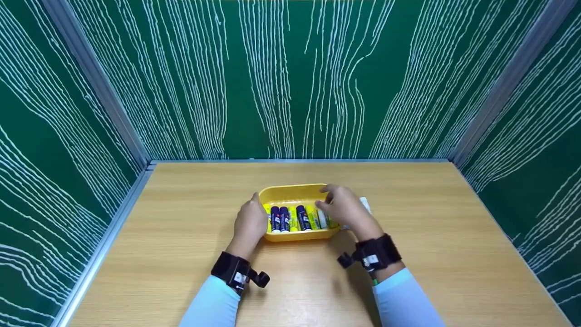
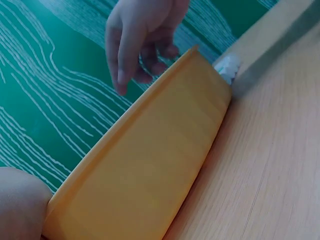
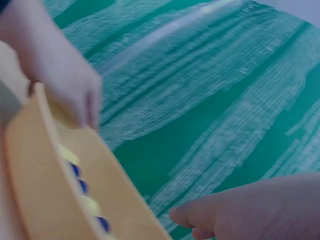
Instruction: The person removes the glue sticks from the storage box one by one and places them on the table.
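A yellow plastic basket [image 1: 300,235] stands on the table, with a row of glue sticks in it, some dark blue [image 1: 275,219], some yellow [image 1: 312,217]. My left hand [image 1: 251,220] grips the basket's left end; in the right wrist view its fingers reach over the rim. Above the right end is my right hand [image 1: 346,208], fingers loosely bent and apart, with nothing visible between them. The left wrist view shows this right hand [image 2: 142,37] over the rim. A whitish glue stick [image 1: 322,219] lies under its fingers. The row's right end is partly hidden by that hand.
Just right of the basket, a white object [image 1: 365,204] lies on the wooden table [image 1: 204,190], mostly hidden behind my right hand; its kind cannot be told. Green panels [image 1: 299,81] with white wavy lines enclose the back and both sides.
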The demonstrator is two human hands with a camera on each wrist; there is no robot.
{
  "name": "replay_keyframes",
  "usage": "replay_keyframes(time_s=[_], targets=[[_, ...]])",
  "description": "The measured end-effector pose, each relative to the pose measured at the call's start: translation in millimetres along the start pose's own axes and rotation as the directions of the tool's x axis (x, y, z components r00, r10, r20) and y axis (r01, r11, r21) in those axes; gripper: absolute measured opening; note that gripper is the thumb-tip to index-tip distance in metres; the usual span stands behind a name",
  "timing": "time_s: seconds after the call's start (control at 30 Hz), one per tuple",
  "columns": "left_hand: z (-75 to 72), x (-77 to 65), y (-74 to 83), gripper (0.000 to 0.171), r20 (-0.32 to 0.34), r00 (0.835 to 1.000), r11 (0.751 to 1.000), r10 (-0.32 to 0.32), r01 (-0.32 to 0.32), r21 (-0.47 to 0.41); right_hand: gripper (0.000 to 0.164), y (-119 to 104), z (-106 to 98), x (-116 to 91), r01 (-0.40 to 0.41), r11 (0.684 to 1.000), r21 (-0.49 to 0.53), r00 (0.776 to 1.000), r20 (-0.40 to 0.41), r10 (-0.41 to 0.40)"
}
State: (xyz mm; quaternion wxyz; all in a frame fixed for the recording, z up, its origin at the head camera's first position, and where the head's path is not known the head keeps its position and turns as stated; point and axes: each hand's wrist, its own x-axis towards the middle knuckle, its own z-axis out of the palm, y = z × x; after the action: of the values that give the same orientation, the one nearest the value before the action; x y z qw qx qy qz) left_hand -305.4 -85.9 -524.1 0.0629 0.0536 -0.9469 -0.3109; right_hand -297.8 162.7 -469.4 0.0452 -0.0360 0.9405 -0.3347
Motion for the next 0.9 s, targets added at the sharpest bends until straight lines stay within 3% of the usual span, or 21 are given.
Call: replay_keyframes(time_s=[0.23, 0.47, 0.6, 0.9], targets=[[-0.2, 0.1, 0.6, 0.045, 0.000, 1.000, 1.000, -0.009, 0.009, 0.003, 0.050, -5, 31, 6, 0.001, 0.996, -0.090, 0.999, 0.055, 0.004], [-0.7, 0.5, 0.9, 0.046, -0.001, 1.000, 1.000, -0.013, 0.013, 0.006, 0.065, -4, 49, 9, 0.002, 0.993, -0.120, 0.998, 0.059, 0.005], [-0.8, 0.2, 0.9, 0.045, 0.000, 1.000, 1.000, -0.017, 0.017, 0.006, 0.058, -4, 53, 9, -0.020, 0.990, -0.142, 0.998, 0.057, 0.028], [0.2, 0.4, -0.9, 0.045, -0.001, 1.000, 1.000, 0.000, 0.000, 0.028, 0.045, -2, 56, 10, 0.048, 0.979, -0.200, 0.997, 0.069, -0.034]])
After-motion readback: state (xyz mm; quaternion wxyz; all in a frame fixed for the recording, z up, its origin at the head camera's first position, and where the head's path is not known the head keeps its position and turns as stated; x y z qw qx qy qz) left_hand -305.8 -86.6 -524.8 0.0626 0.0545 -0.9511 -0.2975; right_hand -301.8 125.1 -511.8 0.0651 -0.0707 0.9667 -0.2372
